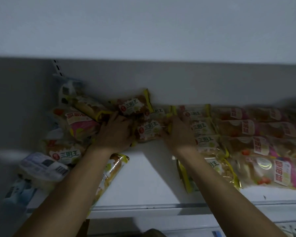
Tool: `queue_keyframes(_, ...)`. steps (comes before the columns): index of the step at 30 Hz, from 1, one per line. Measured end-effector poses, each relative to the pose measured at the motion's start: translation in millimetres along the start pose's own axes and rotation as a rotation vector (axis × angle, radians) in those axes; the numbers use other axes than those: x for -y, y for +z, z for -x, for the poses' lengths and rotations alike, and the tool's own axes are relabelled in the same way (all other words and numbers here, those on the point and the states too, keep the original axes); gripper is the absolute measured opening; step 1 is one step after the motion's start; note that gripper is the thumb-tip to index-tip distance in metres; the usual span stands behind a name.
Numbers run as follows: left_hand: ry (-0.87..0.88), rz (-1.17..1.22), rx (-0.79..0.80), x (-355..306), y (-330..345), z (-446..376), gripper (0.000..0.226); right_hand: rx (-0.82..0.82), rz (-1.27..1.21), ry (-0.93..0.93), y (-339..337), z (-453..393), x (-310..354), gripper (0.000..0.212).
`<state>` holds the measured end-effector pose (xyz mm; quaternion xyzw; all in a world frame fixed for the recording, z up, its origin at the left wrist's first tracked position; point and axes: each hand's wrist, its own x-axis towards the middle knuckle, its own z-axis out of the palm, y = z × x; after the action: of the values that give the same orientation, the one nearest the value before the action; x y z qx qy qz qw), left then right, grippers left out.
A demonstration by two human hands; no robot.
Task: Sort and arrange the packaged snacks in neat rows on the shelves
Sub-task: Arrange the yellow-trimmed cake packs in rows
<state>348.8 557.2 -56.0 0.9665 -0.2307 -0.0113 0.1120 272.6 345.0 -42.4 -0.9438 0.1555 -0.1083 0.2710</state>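
On a white shelf [142, 178], a yellow-edged snack packet [149, 130] lies at the middle back, held at both ends. My left hand [114, 132] grips its left end and my right hand [179, 134] grips its right end. A second yellow-edged packet [135, 105] lies tilted just behind it. To the right, yellow-edged packets [205, 141] lie in a column, and pink strawberry packets [266, 166] lie in rows beyond them. A loose heap of mixed packets [72, 127] sits at the left.
A pale packet with a barcode [44, 166] lies at the front left, next to another yellow packet [109, 173] under my left forearm. The shelf's front rail [161, 206] runs below my arms. The grey back wall [195, 82] closes the shelf behind.
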Motion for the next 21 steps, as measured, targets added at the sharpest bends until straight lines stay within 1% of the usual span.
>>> queue_keyframes(2, 0.006, 0.012, 0.021, -0.7, 0.7, 0.8, 0.049, -0.021, 0.201, -0.047, 0.7, 0.5, 3.1, 0.04)
queue_keyframes(4, 0.016, 0.024, 0.003, -1.1, 2.3, 1.1, 0.047, -0.057, 0.319, -0.08, 1.6, -2.2, 3.7, 0.041)
queue_keyframes(6, 0.023, 0.034, -0.023, -2.3, 2.8, 1.9, 0.041, -0.033, 0.361, -0.056, 1.3, -5.5, 2.1, 0.038)
queue_keyframes(10, 0.035, 0.059, -0.057, -3.2, 3.1, 1.3, 0.034, 0.102, 0.413, -0.015, -2.0, -7.3, 0.1, 0.04)
queue_keyframes(12, 0.043, 0.061, -0.064, -3.2, 3.4, 1.5, 0.034, 0.108, 0.48, -0.024, -4.7, -9.3, 1.6, 0.04)
queue_keyframes(13, 0.046, 0.064, -0.07, -3.3, 3.3, 1.7, 0.034, 0.08, 0.49, -0.042, -7.2, -12.9, 4.6, 0.038)
queue_keyframes(14, 0.046, 0.068, -0.075, -2.9, 3.5, 1.7, 0.034, 0.035, 0.451, -0.076, -9.0, -19.2, 9.9, 0.037)
queue_keyframes(15, 0.044, 0.069, -0.076, -2.9, 3.1, 2.0, 0.033, -0.011, 0.363, -0.12, -11.2, -27.1, 17.7, 0.037)
queue_keyframes(16, 0.042, 0.071, -0.082, -2.7, 3.4, 1.8, 0.032, -0.026, 0.223, -0.138, -13.4, -37.4, 27.3, 0.039)
queue_keyframes(18, 0.04, 0.075, -0.107, -3.1, 3.6, 1.5, 0.029, 0.059, -0.096, -0.069, -11.9, -58.6, 50.6, 0.055)
queue_keyframes(19, 0.034, 0.077, -0.109, -3.2, 3.6, 0.8, 0.028, 0.111, -0.193, -0.027, -7.5, -67.2, 60.5, 0.063)
queue_keyframes(21, 0.011, 0.083, -0.106, -1.8, 4.2, -0.8, 0.025, 0.139, -0.2, -0.001, 7.1, -79.9, 72.6, 0.069)
